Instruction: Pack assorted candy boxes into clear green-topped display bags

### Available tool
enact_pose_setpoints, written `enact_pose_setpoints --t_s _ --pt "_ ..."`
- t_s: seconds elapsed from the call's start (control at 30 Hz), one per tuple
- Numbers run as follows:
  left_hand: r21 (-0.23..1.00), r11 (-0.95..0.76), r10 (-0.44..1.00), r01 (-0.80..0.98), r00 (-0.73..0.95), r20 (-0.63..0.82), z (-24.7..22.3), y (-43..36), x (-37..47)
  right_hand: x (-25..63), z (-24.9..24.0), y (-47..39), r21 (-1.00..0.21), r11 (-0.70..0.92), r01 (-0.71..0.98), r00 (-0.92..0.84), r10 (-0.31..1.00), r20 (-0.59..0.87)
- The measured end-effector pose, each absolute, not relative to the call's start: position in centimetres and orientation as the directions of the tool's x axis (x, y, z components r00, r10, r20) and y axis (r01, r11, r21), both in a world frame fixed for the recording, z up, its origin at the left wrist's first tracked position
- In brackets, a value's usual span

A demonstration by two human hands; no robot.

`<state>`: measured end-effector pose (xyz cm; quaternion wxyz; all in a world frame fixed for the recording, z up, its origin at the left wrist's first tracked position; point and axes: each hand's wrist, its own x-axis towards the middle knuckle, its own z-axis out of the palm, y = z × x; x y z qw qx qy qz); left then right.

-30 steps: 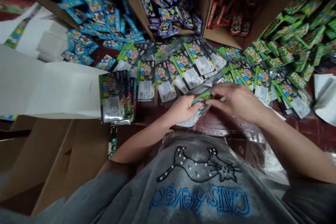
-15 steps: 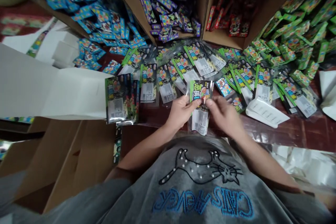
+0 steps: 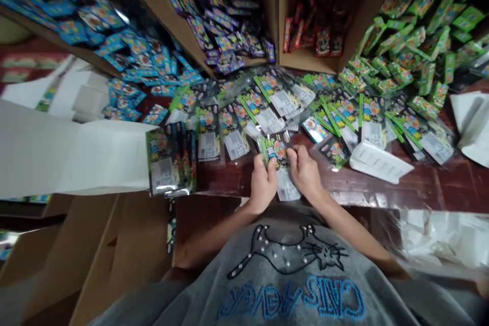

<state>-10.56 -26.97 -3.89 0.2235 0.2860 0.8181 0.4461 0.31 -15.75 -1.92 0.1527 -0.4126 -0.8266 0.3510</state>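
Between my hands, at the table's front edge, is a black and green printed plastic packet (image 3: 278, 152) with a pale lower panel. My left hand (image 3: 264, 183) is closed on its left edge, thumb on the front. My right hand (image 3: 305, 170) grips the right edge, fingers curled. Just beyond lie several similar packets (image 3: 267, 114), overlapping in a row. To the left, a neat stack of filled packets (image 3: 164, 163) lies on a white sheet's edge. Right of my hands sits a small blue packet (image 3: 315, 129) among black and green ones.
Cardboard boxes along the back hold purple packets (image 3: 229, 35) and red packets (image 3: 323, 41). Blue packets (image 3: 148, 56) heap at left, green packets (image 3: 401, 56) at right. A folded white paper strip (image 3: 380, 163) lies at right on the dark red table (image 3: 359, 191). A white sheet (image 3: 84, 158) spans the left.
The view has shifted slightly. My hands have moved from fingering the packet's middle to gripping it by its two side edges, with fingers curled.
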Motion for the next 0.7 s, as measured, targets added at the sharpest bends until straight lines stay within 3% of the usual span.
enact_pose_setpoints --t_s 0.1,0.2,0.27,0.33,0.43,0.5,0.6,0.7 --pt "0.83 0.487 0.625 0.271 -0.772 -0.115 -4.3 -27.3 -12.1 1.2 -1.1 -12.6 -0.638 0.568 0.519 -0.646 0.75 0.142" --pt "0.818 0.501 0.635 0.281 -0.762 -0.127 -4.0 -28.4 -13.5 2.2 -1.0 -8.7 -0.345 0.701 0.625 -0.671 0.708 0.222" --pt "0.805 0.489 0.691 0.336 -0.713 -0.122 -3.1 -29.4 -14.5 2.8 -0.8 -7.4 -0.228 0.711 0.665 -0.701 0.7 0.136" --pt "0.74 0.466 0.72 0.485 -0.693 0.0 -1.8 -29.9 -16.1 3.4 0.0 -7.5 -0.225 0.7 0.677 -0.709 0.703 0.054" --pt "0.502 0.428 0.706 0.751 -0.625 0.333 0.9 -27.9 -20.0 3.8 1.9 -8.9 -0.28 0.656 0.701 -0.704 0.699 -0.124" --pt "0.357 0.342 0.759 0.869 -0.479 0.441 2.3 -23.9 -23.3 3.3 3.0 -9.6 -0.247 0.663 0.707 -0.706 0.64 -0.303" --pt "0.211 0.273 0.835 0.939 -0.34 0.433 3.1 -14.8 -28.4 1.6 3.7 -9.3 -0.138 0.722 0.678 -0.687 0.555 -0.47" --pt "0.161 0.263 0.887 0.951 -0.303 0.347 2.6 -5.9 -32.5 -0.1 3.7 -8.3 -0.089 0.749 0.657 -0.664 0.519 -0.539"
